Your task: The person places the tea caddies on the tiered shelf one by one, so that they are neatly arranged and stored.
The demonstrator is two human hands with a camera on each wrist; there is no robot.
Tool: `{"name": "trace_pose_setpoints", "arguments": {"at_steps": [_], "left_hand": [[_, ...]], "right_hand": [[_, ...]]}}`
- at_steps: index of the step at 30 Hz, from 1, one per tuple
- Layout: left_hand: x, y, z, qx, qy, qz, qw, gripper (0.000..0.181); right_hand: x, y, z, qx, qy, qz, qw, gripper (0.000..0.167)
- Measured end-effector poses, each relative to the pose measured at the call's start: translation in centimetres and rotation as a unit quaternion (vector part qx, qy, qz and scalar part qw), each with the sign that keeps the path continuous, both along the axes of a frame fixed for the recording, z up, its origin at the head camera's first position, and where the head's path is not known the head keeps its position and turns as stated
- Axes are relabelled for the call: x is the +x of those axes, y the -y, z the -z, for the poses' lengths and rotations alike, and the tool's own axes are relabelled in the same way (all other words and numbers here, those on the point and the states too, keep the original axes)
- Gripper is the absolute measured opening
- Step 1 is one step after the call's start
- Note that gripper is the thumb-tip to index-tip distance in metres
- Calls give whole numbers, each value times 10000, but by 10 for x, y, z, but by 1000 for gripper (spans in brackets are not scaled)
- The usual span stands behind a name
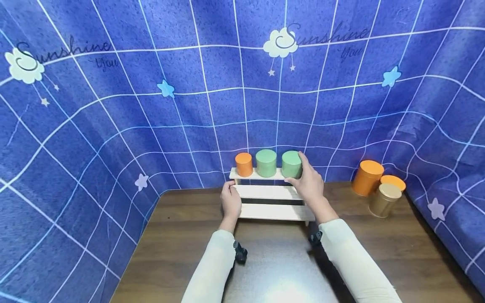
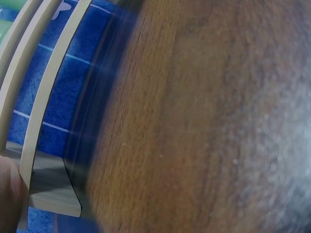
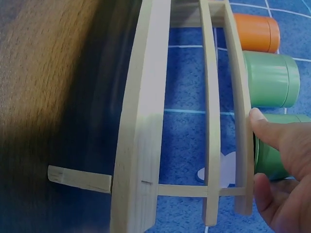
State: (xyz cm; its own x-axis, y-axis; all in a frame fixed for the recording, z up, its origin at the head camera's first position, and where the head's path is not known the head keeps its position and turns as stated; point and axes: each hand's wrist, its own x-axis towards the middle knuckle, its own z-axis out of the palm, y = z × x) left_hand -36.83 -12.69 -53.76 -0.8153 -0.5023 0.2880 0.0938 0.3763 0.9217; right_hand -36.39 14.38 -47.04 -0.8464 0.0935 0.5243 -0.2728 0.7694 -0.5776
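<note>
A three-step wooden rack (image 1: 270, 192) stands on the table against the curtain. On its top step, from left to right, are an orange canister (image 1: 244, 164), a green canister (image 1: 266, 163) and a second green canister (image 1: 291, 164). My right hand (image 1: 311, 185) grips that second green canister at the rack's right end, thumb in front and fingers round its side; the right wrist view shows the hand (image 3: 286, 165) round it too. My left hand (image 1: 231, 202) holds the rack's left end. Only part of a digit (image 2: 9, 194) shows in the left wrist view, against a slat.
At the table's right side stand a tall orange canister (image 1: 367, 178), a gold canister (image 1: 385, 200) and, partly hidden behind it, another with an orange lid (image 1: 393, 182). A blue curtain (image 1: 227, 105) hangs behind and along both sides of the brown table (image 1: 182, 248).
</note>
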Motion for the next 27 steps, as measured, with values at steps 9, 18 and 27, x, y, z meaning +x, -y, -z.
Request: {"name": "trace_pose_setpoints", "arguments": {"at_steps": [9,18,27], "left_hand": [[-2,2,5,-12,102,102,9999,30],[-3,3,5,-26,-11,41,10000,29],[0,1,1,8,-103,124,9999,28]], "right_hand": [[2,5,5,-161,181,435,9988,118],[-3,2,2,-224,278,498,9981,113],[-6,-2,0,-203,484,551,9971,104]]}}
